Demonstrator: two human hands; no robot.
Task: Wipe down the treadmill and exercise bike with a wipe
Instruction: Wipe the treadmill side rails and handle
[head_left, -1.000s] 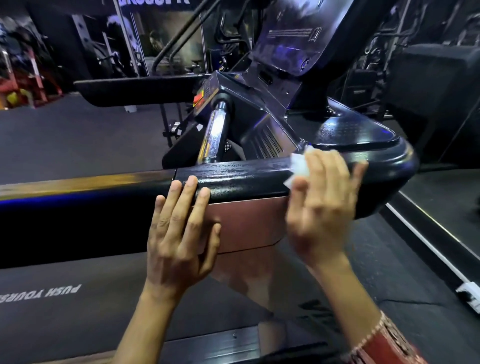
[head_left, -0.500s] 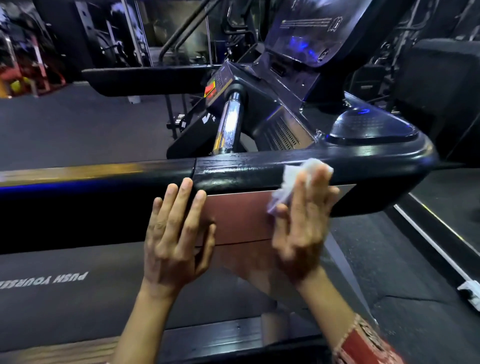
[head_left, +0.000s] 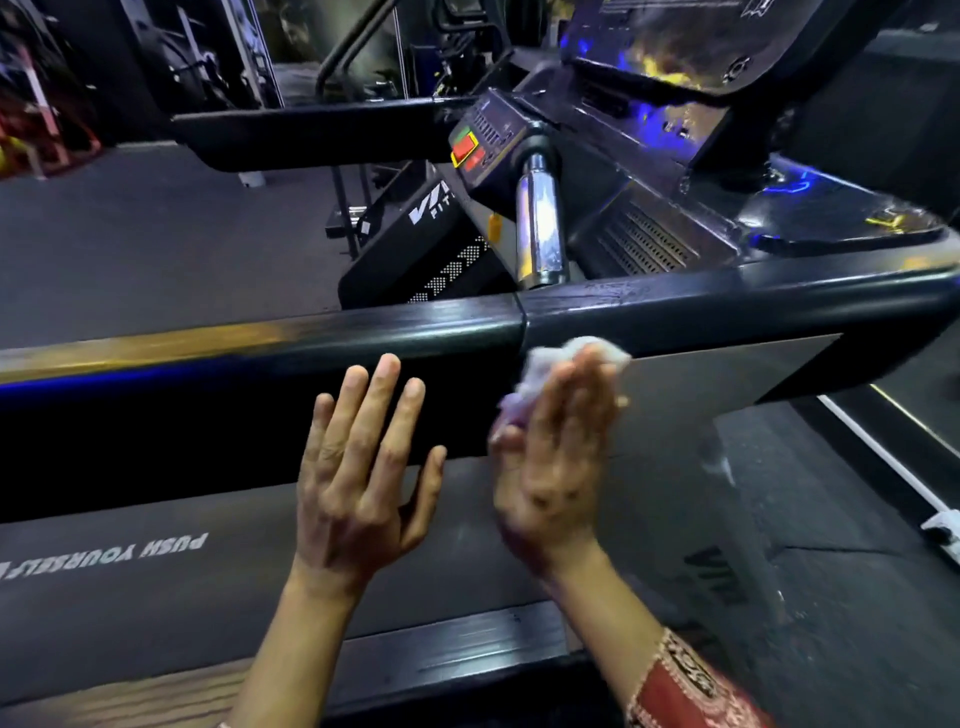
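Note:
The treadmill's black side handrail (head_left: 363, 332) runs across the view, with a silver panel (head_left: 717, 374) under its right part. My right hand (head_left: 556, 467) presses a crumpled white wipe (head_left: 550, 358) flat against the left end of that panel, just below the rail, with its fingers straight. The wipe sticks out above and to the left of the fingers. My left hand (head_left: 358, 483) is spread flat with straight fingers in front of the rail's dark side, holding nothing. No exercise bike can be made out.
The console (head_left: 675, 52) rises at the top right, with a red and green button (head_left: 465, 148) and a chrome grip (head_left: 540, 228) below it. The belt (head_left: 156, 561) with white lettering lies beyond the rail. A second handrail (head_left: 311, 135) and other gym machines stand further back.
My right hand has slid the wipe left and down, from the rail's rounded right end onto the silver panel. My left hand has dropped from the rail's top to its side.

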